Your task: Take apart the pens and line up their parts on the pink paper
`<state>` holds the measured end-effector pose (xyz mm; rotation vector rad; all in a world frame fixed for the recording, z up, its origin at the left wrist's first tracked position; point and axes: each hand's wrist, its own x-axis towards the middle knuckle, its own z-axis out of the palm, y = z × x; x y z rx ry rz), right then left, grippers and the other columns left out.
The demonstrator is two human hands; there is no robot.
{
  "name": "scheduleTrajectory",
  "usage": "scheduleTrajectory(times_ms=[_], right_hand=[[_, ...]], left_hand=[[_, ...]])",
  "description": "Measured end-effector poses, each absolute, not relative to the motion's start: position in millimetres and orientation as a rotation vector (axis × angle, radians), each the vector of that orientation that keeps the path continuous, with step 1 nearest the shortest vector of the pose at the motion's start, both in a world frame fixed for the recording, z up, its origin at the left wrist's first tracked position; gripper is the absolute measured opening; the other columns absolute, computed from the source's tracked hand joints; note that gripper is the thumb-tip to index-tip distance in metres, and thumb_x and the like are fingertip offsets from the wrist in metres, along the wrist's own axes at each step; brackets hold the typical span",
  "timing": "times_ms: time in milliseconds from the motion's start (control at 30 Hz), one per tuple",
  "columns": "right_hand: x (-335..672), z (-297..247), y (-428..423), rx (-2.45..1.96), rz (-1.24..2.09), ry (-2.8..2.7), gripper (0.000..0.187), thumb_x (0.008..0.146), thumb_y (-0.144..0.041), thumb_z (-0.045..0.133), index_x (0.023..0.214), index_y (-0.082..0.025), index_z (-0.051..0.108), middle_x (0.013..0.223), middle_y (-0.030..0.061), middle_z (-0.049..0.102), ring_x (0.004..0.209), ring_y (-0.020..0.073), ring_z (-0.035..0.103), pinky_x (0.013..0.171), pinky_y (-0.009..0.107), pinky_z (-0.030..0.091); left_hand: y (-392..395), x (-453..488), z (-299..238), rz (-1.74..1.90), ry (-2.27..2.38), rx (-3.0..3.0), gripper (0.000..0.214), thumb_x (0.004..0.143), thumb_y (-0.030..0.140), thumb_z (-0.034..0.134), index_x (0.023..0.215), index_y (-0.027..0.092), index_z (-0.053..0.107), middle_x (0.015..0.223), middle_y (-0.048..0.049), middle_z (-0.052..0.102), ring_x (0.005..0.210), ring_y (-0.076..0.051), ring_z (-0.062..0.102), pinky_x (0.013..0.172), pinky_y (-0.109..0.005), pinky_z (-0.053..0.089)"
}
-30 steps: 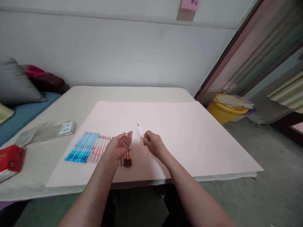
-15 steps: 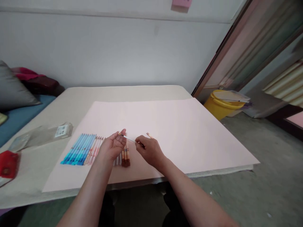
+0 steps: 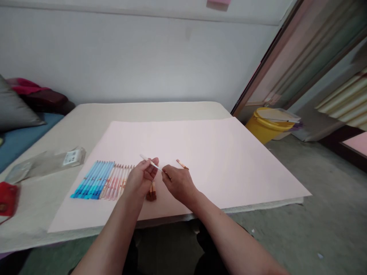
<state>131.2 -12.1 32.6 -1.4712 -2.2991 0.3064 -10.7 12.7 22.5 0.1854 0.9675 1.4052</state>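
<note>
A slim white pen piece (image 3: pixel 144 157) is pinched in my left hand (image 3: pixel 144 176), its end sticking out up and to the left. A thin white pen refill (image 3: pixel 157 167) runs from it into the closed fingers of my right hand (image 3: pixel 178 182). Just beyond my right hand lies a short cream-and-brown pen part (image 3: pixel 181 164). Below my left hand are brown-ended pens (image 3: pixel 151 194), partly covered by it. Further left, blue pens (image 3: pixel 93 180) and pale pink pens (image 3: pixel 112 182) lie side by side in rows.
A pink sheet (image 3: pixel 218 160) covers much of the cream table. Clear plastic packaging (image 3: pixel 54 162) and a red object (image 3: pixel 8 198) are at the left. A grey cushion (image 3: pixel 17 107) lies beyond them. On the floor at the right stands a yellow bucket (image 3: pixel 262 126).
A white pen piece now points up and left out of my left fingers, where a small ring-like end and a dark tip showed before. My left hand has shifted slightly right, its fingers more curled.
</note>
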Motion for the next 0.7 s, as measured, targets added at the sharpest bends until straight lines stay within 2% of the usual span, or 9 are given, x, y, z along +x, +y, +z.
scheduleTrajectory(times_ms=[133,200,467,600,700], right_hand=[[127.9,29.3,-10.0,-1.439,0.415,-2.249,0.022,0.096,-0.024,0.032,0.104,-0.018,0.052,0.088,0.0062,0.068,0.073,0.0165,0.063,0.069,0.026,0.042],[126.5,26.7,-8.9,-1.434,0.498,-2.174,0.019,0.097,-0.025,0.033,0.105,-0.018,0.049,0.087,0.0064,0.068,0.075,0.0172,0.064,0.066,0.026,0.042],[128.2,20.8,-3.4,-1.417,0.617,-2.04,0.002,0.092,-0.023,0.045,0.092,-0.021,0.045,0.083,0.0019,0.068,0.073,0.0171,0.064,0.063,0.025,0.039],[131.9,21.1,1.8,-1.588,0.516,-2.029,0.017,0.089,-0.035,0.052,0.08,-0.022,0.048,0.072,0.0016,0.065,0.068,0.0182,0.061,0.06,0.026,0.037],[133.1,21.7,4.1,-1.629,0.58,-1.946,0.022,0.085,-0.038,0.057,0.073,-0.021,0.047,0.062,-0.0007,0.061,0.06,0.016,0.058,0.057,0.025,0.037]], left_hand=[[1.1,7.4,17.1,1.361,0.857,0.266,0.007,0.075,0.005,0.06,0.072,0.012,0.061,0.073,-0.0045,0.063,0.068,-0.011,0.061,0.064,-0.02,0.051],[-2.7,12.4,14.9,1.379,0.821,0.288,0.007,0.073,0.006,0.062,0.071,0.012,0.06,0.072,-0.0031,0.061,0.066,-0.009,0.059,0.063,-0.019,0.05],[-5.1,13.6,16.0,1.379,0.843,0.279,0.009,0.073,0.005,0.062,0.071,0.013,0.058,0.076,-0.0063,0.064,0.075,-0.013,0.063,0.073,-0.023,0.05],[-4.5,16.2,14.3,1.398,0.904,0.273,0.008,0.075,0.006,0.06,0.073,0.013,0.056,0.078,-0.0083,0.065,0.076,-0.014,0.064,0.078,-0.027,0.051],[-4.4,18.3,13.1,1.41,0.935,0.278,0.009,0.075,0.005,0.059,0.073,0.013,0.055,0.077,-0.0083,0.065,0.076,-0.015,0.064,0.077,-0.028,0.051]])
